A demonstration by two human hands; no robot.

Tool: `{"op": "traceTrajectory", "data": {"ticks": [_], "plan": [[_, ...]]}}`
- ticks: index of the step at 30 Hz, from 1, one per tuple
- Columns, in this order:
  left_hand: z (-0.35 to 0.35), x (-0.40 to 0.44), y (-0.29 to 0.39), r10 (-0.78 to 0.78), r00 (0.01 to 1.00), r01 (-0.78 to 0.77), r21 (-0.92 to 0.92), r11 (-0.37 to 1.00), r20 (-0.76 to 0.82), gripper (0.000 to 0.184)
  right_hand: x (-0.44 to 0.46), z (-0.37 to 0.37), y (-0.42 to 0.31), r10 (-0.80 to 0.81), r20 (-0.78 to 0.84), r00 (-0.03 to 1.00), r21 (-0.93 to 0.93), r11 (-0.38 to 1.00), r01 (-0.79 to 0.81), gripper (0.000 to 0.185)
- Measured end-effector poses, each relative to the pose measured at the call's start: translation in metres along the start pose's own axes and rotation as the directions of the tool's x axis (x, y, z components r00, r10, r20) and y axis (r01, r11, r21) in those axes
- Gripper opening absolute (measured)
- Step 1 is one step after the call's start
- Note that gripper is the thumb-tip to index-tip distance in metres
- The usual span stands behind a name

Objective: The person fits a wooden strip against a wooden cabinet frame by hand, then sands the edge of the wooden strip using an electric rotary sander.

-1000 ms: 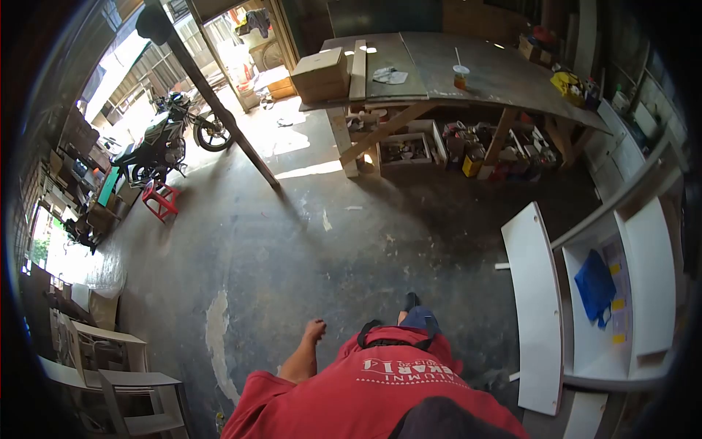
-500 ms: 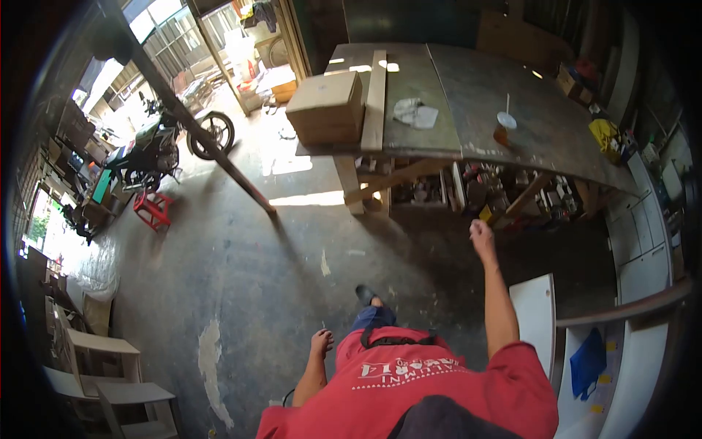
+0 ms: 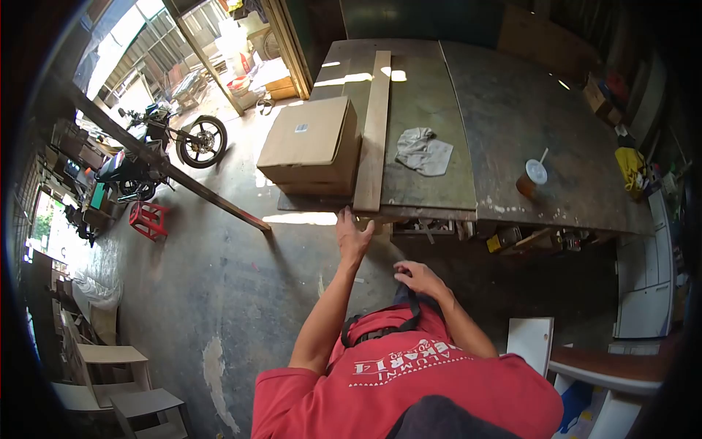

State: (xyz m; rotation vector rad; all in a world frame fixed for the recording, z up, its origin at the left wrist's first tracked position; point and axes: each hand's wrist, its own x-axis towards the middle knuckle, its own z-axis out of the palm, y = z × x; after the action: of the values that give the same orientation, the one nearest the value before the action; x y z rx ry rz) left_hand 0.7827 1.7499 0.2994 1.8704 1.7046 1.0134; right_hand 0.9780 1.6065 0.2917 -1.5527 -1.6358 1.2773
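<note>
My left hand (image 3: 353, 235) reaches up to the front edge of the workbench (image 3: 420, 192), fingers stretched out and thumb apart. Its fingertips are right by the near end of a long wooden plank (image 3: 375, 132); whether they touch it I cannot tell. A closed cardboard box (image 3: 303, 139) sits on the bench just left of the plank. My right hand (image 3: 420, 278) hangs in front of my waist, its fingers loosely bent and nothing visible in them. A crumpled white cloth (image 3: 423, 151) lies right of the plank.
A lidded cup with a straw (image 3: 532, 179) stands near the bench's front edge. To the left are a slanted post (image 3: 197, 194), a red stool (image 3: 149, 219) and a motorcycle (image 3: 157, 150). A white cabinet piece (image 3: 531, 340) stands close on my right.
I have come closer to the bench. My left hand has risen from my side to the bench edge by the plank. My right hand has drawn in toward my waist.
</note>
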Motion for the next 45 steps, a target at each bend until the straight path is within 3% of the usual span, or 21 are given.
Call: {"op": "traceTrajectory", "data": {"ticks": [2, 5, 7, 12, 14, 15, 16, 17, 19, 23, 25, 27, 29, 30, 32, 33, 35, 37, 38, 40, 45], "plan": [[0.032, 0.032, 0.017, -0.059, 0.998, 0.060, 0.118, 0.991, -0.012, 0.095, 0.050, -0.043, -0.018, -0.039, -0.014, 0.999, 0.005, 0.999, 0.039, 0.044], [0.067, 0.044, 0.020, -0.135, 0.990, 0.137, 0.300, 0.944, -0.025, 0.097, 0.106, -0.094, -0.025, -0.168, 0.030, 0.985, 0.012, 0.986, 0.167, 0.044], [0.079, 0.044, 0.013, -0.108, 0.992, 0.124, 0.297, 0.947, -0.072, 0.096, 0.147, -0.117, -0.017, -0.151, 0.135, 0.979, 0.105, 0.985, 0.138, 0.041], [0.047, 0.048, 0.057, -0.016, 0.997, 0.028, 0.160, 0.987, -0.075, 0.092, 0.253, -0.153, 0.016, -0.113, 0.024, 0.993, 0.240, 0.965, 0.104, 0.041], [0.020, 0.039, 0.111, -0.002, 0.993, 0.030, 0.233, 0.972, -0.118, 0.090, 0.299, -0.166, 0.022, 0.274, 0.028, 0.961, 0.680, 0.700, -0.219, 0.053], [0.010, 0.031, 0.129, 0.020, 0.989, 0.025, 0.294, 0.956, -0.149, 0.089, 0.319, -0.175, 0.021, 0.303, 0.111, 0.947, 0.828, 0.498, -0.256, 0.076], [0.002, 0.022, 0.143, 0.000, 0.987, 0.049, 0.300, 0.953, -0.159, 0.089, 0.332, -0.181, 0.007, 0.258, 0.166, 0.952, 0.919, 0.310, -0.244, 0.084], [-0.006, 0.011, 0.155, 0.031, 0.989, 0.024, 0.361, 0.932, -0.146, 0.088, 0.352, -0.184, 0.001, 0.257, 0.187, 0.948, 0.912, 0.313, -0.265, 0.084], [-0.014, -0.012, 0.165, 0.060, 0.987, 0.008, 0.421, 0.907, -0.147, 0.087, 0.383, -0.182, -0.011, 0.048, 0.229, 0.972, 0.972, -0.070, -0.226, 0.080], [-0.044, -0.066, 0.180, 0.185, 0.976, -0.094, 0.546, 0.832, -0.113, 0.078, 0.322, -0.149, -0.095, 0.209, 0.138, 0.968, 0.985, 0.071, -0.155, 0.065], [-0.072, -0.099, 0.196, 0.211, 0.950, -0.150, 0.258, 0.955, -0.229, 0.068, 0.290, -0.118, -0.111, 0.159, -0.027, 0.987, 0.997, 0.078, 0.015, 0.057], [-0.108, -0.131, 0.206, 0.209, 0.926, -0.131, 0.253, 0.959, -0.314, 0.061, 0.244, -0.092, -0.140, 0.121, -0.074, 0.990, 0.991, 0.121, 0.059, 0.057], [-0.141, -0.169, 0.210, -0.267, 0.786, 0.113, -0.294, 0.949, -0.558, 0.051, 0.211, -0.052, -0.157, 0.070, -0.114, 0.991, 0.991, 0.084, 0.108, 0.060], [-0.159, -0.190, 0.203, -0.279, 0.763, 0.127, -0.288, 0.949, -0.583, 0.051, 0.194, -0.033, -0.167, 0.047, -0.122, 0.991, 0.990, 0.077, 0.118, 0.062], [-0.198, -0.241, 0.191, -0.216, 0.869, 0.142, -0.193, 0.971, -0.445, 0.042, 0.144, -0.006, -0.198, -0.054, -0.130, 0.990, 0.988, 0.080, 0.134, 0.066], [-0.212, -0.268, 0.188, -0.240, 0.848, 0.166, -0.193, 0.967, -0.473, 0.042, 0.113, 0.004, -0.219, -0.139, -0.126, 0.982, 0.986, 0.094, 0.140, 0.067], [-0.234, -0.327, 0.182, -0.392, 0.847, 0.150, -0.547, 0.824, -0.359, 0.031, 0.059, 0.039, -0.242, -0.171, -0.047, 0.984, 0.993, 0.100, 0.064, 0.071], [-0.249, -0.387, 0.172, -0.430, 0.821, 0.243, -0.452, 0.858, -0.375, 0.028, 0.012, 0.079, -0.255, -0.318, -0.007, 0.948, 1.000, 0.026, 0.016, 0.076], [-0.252, -0.417, 0.165, -0.490, 0.785, 0.289, -0.476, 0.831, -0.380, 0.028, -0.009, 0.101, -0.253, -0.519, 0.026, 0.855, 0.997, -0.045, -0.057, 0.072], [-0.258, -0.466, 0.162, -0.567, 0.719, 0.334, -0.515, 0.789, -0.402, 0.028, -0.044, 0.149, -0.264, -0.592, 0.102, 0.800, 0.987, -0.039, -0.155, 0.070], [-0.292, -0.584, 0.144, -0.511, 0.578, 0.377, -0.347, 0.859, -0.636, 0.030, -0.143, 0.270, -0.292, -0.766, 0.211, 0.608, 0.949, 0.012, -0.314, 0.063]]}}
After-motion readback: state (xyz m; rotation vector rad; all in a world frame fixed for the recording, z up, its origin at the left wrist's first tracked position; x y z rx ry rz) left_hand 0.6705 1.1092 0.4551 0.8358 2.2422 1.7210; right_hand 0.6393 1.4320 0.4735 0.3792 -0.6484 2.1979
